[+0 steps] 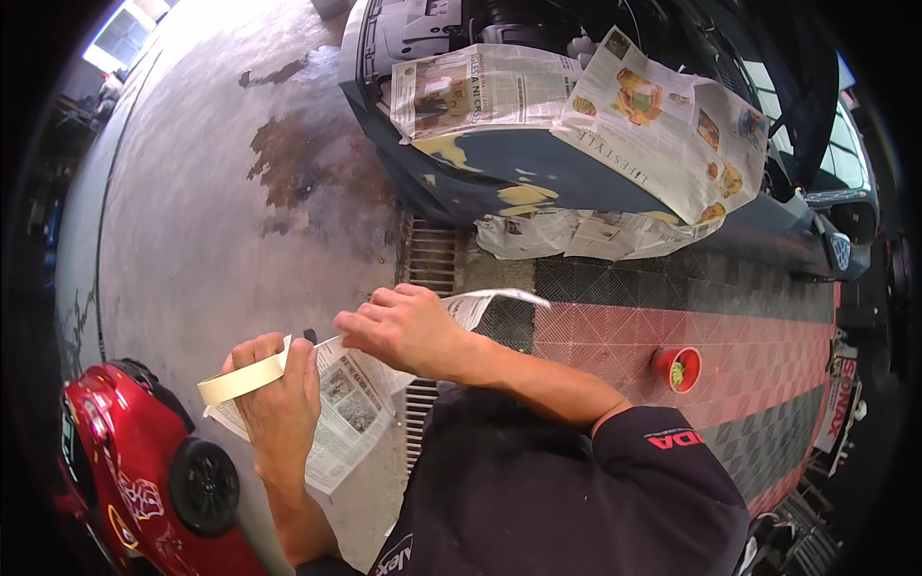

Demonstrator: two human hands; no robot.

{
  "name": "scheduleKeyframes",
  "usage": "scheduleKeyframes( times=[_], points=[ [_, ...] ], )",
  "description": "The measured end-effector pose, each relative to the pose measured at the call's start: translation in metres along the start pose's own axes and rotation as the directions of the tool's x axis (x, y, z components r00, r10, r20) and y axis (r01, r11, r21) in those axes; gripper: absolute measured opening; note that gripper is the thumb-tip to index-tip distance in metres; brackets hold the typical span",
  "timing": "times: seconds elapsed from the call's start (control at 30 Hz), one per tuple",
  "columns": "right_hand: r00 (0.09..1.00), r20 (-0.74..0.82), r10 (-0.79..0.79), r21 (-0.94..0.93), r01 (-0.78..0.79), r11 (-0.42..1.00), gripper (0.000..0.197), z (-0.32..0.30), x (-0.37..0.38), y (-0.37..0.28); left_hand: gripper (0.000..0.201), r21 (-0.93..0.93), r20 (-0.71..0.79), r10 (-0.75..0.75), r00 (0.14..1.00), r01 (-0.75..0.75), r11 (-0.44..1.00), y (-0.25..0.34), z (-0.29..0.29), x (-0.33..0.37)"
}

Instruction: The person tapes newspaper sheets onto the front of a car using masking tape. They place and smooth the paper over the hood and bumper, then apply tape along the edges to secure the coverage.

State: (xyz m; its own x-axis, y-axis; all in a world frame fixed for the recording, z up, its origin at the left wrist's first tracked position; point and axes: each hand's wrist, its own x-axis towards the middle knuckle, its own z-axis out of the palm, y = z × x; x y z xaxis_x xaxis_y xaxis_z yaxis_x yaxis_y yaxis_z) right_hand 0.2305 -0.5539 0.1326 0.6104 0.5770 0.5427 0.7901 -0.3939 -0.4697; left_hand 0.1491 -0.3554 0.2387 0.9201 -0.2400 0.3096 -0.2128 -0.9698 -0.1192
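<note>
The left hand (280, 408) grasps a roll of cream masking tape (240, 380); the roll lies across the fingers. Whether the fingers pass through its core cannot be told. The right hand (408, 331) is positioned to the right of the left hand and slightly farther from the body, with its bent fingers closed on the upper edge of a loose newspaper sheet (351, 408). The sheet hangs between the two forearms, above the floor; one end curls out to the right, on the far side of the right forearm. A small black piece (309, 336) shows beside the left fingertips; its kind cannot be identified.

Below the hands is a grey concrete floor (192, 240), fitted with a metal drain grate (429, 254). To the right of the grate, patterned floor tiles (600, 336) are laid in black, red and grey. A red bucket (661, 361) stands on the tiles, to the right of the hands, with a yellow-green item (678, 372) inside.

At the far side is a dark blue car (576, 163) with its engine bay exposed. Newspaper covers (663, 125) lie over its upper front and along its lower edge. Yellowish patches (526, 197) mark the uncovered panel between them. A red car (106, 418) with a black wheel (204, 488) is at the near left
</note>
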Motion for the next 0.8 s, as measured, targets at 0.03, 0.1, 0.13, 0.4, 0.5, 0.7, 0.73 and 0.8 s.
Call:
scheduleKeyframes(
  times=[0.03,0.1,0.13,0.4,0.5,0.7,0.73,0.8],
  points=[
    [0.999,-0.03,0.034,0.006,-0.034,0.999,0.023,0.007,0.004,0.008,0.022,-0.004,0.003,0.017,1.0,-0.017,1.0,-0.008,0.006,0.007],
    [0.995,-0.015,0.094,0.02,-0.094,0.995,0.022,0.017,0.006,0.026,0.022,-0.003,0.022,0.054,0.998,-0.054,0.999,-0.025,0.021,0.017],
    [0.993,-0.006,0.117,0.018,-0.117,0.993,0.02,0.022,0.005,0.037,0.022,-0.018,0.026,0.076,0.997,-0.076,0.997,-0.034,0.028,0.021],
    [0.905,0.036,0.423,-0.021,-0.423,0.906,0.013,0.046,-0.023,0.082,0.022,-0.174,0.109,0.203,0.973,-0.182,0.968,-0.099,0.096,0.066],
    [0.83,-0.041,0.556,-0.03,-0.557,0.83,0.013,0.056,-0.049,0.088,0.019,-0.214,0.127,0.291,0.948,-0.261,0.941,-0.122,0.126,0.089],
    [0.564,-0.298,0.77,-0.002,-0.807,0.591,0.017,0.068,-0.073,0.08,0.014,-0.375,0.253,0.417,0.873,-0.309,0.874,-0.178,0.193,0.137],
    [0.525,-0.322,0.788,0.032,-0.826,0.563,0.015,0.068,-0.073,0.073,0.013,-0.396,0.277,0.424,0.862,-0.299,0.868,-0.184,0.202,0.14],
    [0.479,-0.397,0.783,0.035,-0.844,0.535,0.015,0.072,-0.072,0.068,0.013,-0.429,0.292,0.452,0.843,-0.307,0.85,-0.186,0.215,0.155]
  ],
)
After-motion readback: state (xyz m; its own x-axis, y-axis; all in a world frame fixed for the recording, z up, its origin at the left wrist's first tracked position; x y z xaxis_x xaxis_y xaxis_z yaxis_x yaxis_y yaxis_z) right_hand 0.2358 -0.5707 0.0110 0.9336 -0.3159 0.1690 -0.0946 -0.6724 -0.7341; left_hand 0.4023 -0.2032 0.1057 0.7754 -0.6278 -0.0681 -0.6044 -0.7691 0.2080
